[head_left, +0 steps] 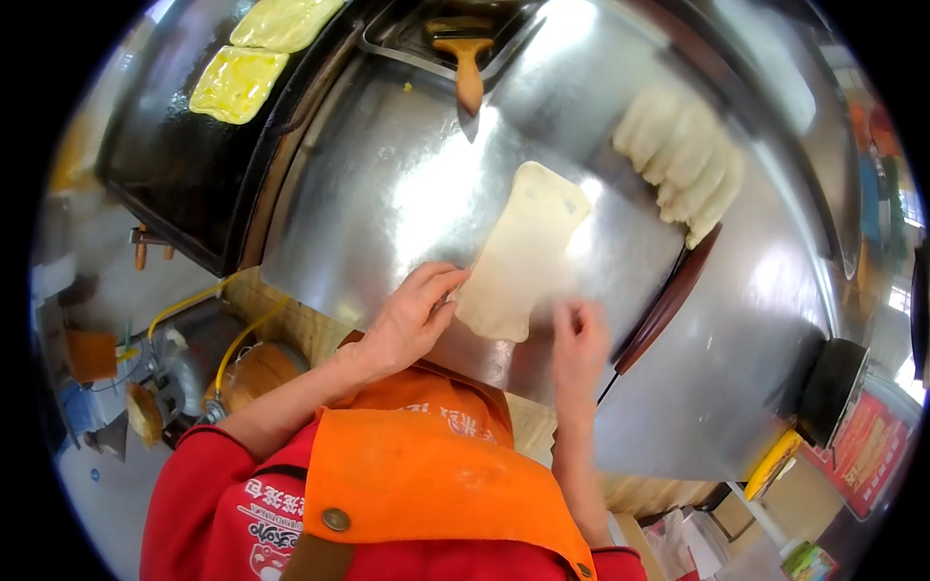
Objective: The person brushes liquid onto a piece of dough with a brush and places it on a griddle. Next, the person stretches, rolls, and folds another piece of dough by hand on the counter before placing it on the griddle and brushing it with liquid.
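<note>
A thin, pale sheet of dough [523,252] lies flat on the shiny metal worktop [426,136] in front of me. My left hand [417,315] has its fingers pinched on the sheet's left edge. Close by the lower right edge is my right hand [581,339], blurred, with its fingers curled in. Whether any dough sits between those right fingers is hidden. To the right of the sheet, a dark-handled blade or scraper [668,300] rests on the metal.
Several pale dough strips [678,155] lie in a row at the upper right. A wooden-handled brush [467,73] rests on a dark tray [387,44]. On the left, flat yellow pancakes [237,85] sit on a black griddle [155,145]. A black container [833,392] stands at the right edge.
</note>
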A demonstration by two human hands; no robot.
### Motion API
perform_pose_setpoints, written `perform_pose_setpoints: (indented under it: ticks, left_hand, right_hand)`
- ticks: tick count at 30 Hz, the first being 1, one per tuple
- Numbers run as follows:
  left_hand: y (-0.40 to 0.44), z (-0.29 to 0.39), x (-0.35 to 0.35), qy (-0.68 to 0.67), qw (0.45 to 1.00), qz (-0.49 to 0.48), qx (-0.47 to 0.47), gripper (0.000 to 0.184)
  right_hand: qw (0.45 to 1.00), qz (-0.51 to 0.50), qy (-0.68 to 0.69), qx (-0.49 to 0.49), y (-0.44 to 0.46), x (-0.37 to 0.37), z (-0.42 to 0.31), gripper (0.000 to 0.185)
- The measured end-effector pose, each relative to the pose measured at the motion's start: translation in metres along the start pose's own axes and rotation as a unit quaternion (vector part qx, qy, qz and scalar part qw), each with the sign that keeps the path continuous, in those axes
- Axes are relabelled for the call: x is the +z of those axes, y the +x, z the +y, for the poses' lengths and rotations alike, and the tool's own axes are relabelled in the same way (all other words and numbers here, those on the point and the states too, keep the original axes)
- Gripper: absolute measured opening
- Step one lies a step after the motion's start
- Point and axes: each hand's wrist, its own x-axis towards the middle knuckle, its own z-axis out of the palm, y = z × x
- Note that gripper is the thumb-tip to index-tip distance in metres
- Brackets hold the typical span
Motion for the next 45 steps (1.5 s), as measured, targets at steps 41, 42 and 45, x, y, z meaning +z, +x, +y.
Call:
perform_pose_setpoints:
  ticks: [41,42,45]
  left_hand:
    - [-0.088,0.034,-0.084,-0.832,0.541,0.086,-0.085,0.057]
    - [-0.088,0.034,-0.095,-0.824,0.537,0.154,-0.096,0.061]
    - [-0.097,0.027,-0.133,-0.806,0.554,0.202,-0.047,0.061]
  right_hand:
    - [0.95,-0.191,0.15,-0.199,0.01,-0.012,-0.119,0.028]
    - [0.952,-0.155,0.109,-0.241,0.033,-0.002,-0.109,0.037]
    - [0.94,-0.06,-0.024,-0.336,0.094,0.03,-0.093,0.061]
